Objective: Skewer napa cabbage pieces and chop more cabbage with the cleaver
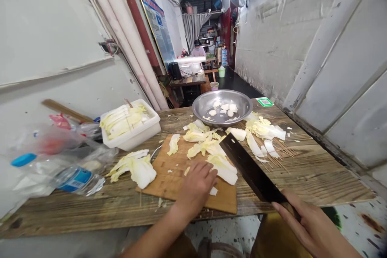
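A wooden cutting board (169, 183) lies on the plank table and carries several pale cabbage pieces (208, 147). My left hand (195, 187) rests on the board with its fingers curled onto a white cabbage piece (225, 169). My right hand (311, 225) grips the handle of a dark cleaver (250, 169), whose blade angles up and left over the board's right edge, next to that piece. A separate cabbage leaf bunch (136, 167) lies at the board's left corner.
A steel bowl (242, 107) with a few white pieces sits behind the board. A white tub (134, 137) of cabbage stands at left, beside plastic bags and a bottle (75, 179). Cabbage and thin skewers (278, 155) lie at right. A person sits far down the corridor.
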Available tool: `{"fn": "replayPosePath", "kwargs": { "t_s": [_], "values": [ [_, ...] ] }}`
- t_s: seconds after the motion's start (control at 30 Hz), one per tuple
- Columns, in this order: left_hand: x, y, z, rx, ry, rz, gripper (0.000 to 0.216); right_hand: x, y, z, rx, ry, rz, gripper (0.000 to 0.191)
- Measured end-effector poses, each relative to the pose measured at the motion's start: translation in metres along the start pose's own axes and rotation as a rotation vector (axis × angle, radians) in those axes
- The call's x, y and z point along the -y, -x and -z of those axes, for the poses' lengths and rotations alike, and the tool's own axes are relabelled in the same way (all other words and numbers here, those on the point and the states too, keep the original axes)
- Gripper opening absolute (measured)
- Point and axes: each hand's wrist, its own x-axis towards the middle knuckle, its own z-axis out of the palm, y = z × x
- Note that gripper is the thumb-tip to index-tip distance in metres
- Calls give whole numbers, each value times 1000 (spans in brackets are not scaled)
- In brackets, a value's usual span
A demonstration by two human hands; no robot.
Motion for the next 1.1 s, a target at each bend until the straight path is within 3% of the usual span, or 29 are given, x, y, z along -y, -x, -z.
{"fn": "replayPosePath", "kwargs": {
  "t_s": [0.07, 0.2, 0.37, 0.8, 1.1],
  "values": [
    [-3, 13, -14, -7, -44, -61, 21, 7, -7, 2, 55, 13, 45, 17],
    [-8, 17, -37, -48, -60, -38, 20, 18, -24, 5, 237, 152, 69, 22],
    [-8, 18, -42, -119, -18, -17, 21, 22, -40, 7, 371, 317, 95, 20],
    [-3, 23, -46, -105, 41, -20, 24, 24, -60, 22, 356, 188, 145, 14],
    [-1, 21, -44, -123, 56, -53, 26, 29, -65, 29, 461, 108, 40, 18]
  ]
}}
